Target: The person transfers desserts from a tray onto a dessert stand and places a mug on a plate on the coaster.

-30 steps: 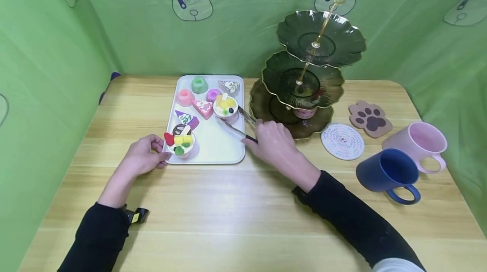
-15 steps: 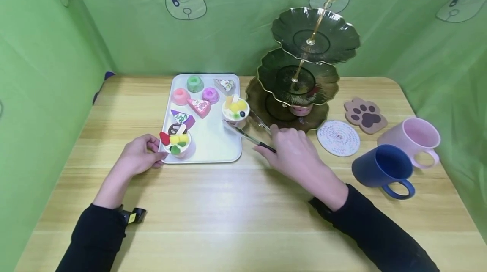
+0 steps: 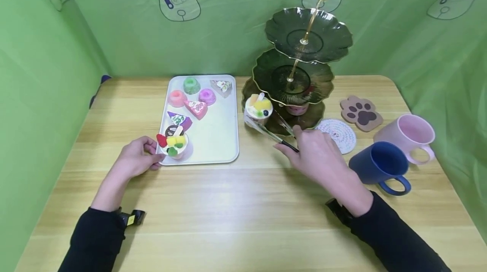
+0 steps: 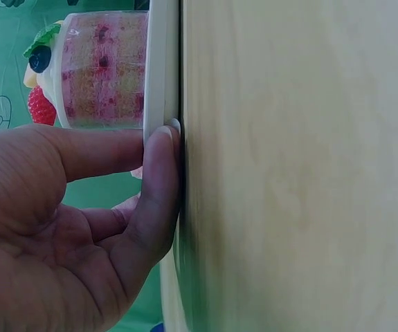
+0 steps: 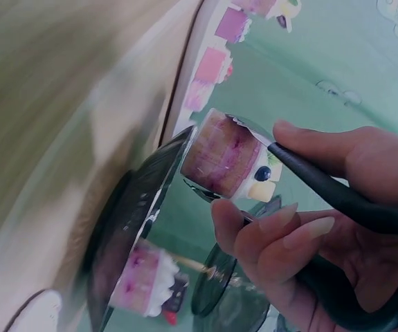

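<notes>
Green fabric printed with pale cartoon animal heads point(image 3: 236, 5) hangs behind a light wood-grained table point(image 3: 213, 212). On the table's left part lies a white rectangular tray with rounded corners point(image 3: 213, 145), its near-left corner pinched by the person's left hand point(image 3: 135, 155), just beside a clear cup of pink layered cake topped with a strawberry point(image 3: 174, 145). Farther back on it sit three small ring-shaped cakes in green, pink and purple point(image 3: 191, 86) and three triangular cake slices point(image 3: 196, 109). Gripping black-handled metal tongs point(image 5: 327, 187), the right hand point(image 3: 319, 153) has their arms closed around a second clear cup of layered cake with yellow fruit and a blueberry point(image 3: 258, 107), at the left edge of the lowest plate of a dark green, gold-rimmed three-tier stand point(image 3: 319, 45); whether the cup touches that plate I cannot tell. Another pink layered cup cake point(image 5: 136, 280) stands on the lowest plate. To the right are a round patterned coaster point(image 3: 340, 136), a brown paw-shaped coaster point(image 3: 361, 113), a pink mug point(image 3: 405, 134) and a dark blue mug point(image 3: 376, 164)
</notes>
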### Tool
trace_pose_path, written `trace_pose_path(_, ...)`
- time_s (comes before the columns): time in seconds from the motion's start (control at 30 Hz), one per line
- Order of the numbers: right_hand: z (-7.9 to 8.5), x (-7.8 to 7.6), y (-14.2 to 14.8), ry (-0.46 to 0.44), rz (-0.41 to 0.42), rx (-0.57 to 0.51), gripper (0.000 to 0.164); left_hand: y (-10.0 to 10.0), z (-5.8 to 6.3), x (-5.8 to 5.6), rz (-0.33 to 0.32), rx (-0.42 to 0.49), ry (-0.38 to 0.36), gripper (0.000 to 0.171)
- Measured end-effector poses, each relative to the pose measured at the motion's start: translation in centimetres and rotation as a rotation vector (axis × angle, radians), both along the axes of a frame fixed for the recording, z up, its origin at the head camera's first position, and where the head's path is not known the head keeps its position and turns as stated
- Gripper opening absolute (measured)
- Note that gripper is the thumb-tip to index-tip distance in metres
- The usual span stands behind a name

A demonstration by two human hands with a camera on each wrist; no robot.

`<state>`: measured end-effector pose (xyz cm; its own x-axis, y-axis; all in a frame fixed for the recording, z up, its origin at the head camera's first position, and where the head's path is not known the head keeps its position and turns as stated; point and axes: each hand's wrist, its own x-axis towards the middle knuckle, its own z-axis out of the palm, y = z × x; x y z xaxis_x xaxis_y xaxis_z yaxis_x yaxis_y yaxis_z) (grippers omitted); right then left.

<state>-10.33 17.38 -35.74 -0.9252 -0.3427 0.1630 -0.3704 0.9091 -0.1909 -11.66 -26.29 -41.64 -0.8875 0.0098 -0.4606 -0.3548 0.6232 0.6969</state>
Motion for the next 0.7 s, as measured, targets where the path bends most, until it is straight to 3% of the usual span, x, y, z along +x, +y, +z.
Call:
trace_pose_path(0.33,-0.8,-1.0,1.2,0.038,-0.012,-0.013,0.052,0.1,0.1,0.1,0.012,-0.008,-0.001,0.037)
trace_pose_path(0.7,-1.9,-3.1,1.3,-0.036,-0.098,-0.013,0.056,0.1,0.1,0.0,0.011,-0.001,-0.009,0.038)
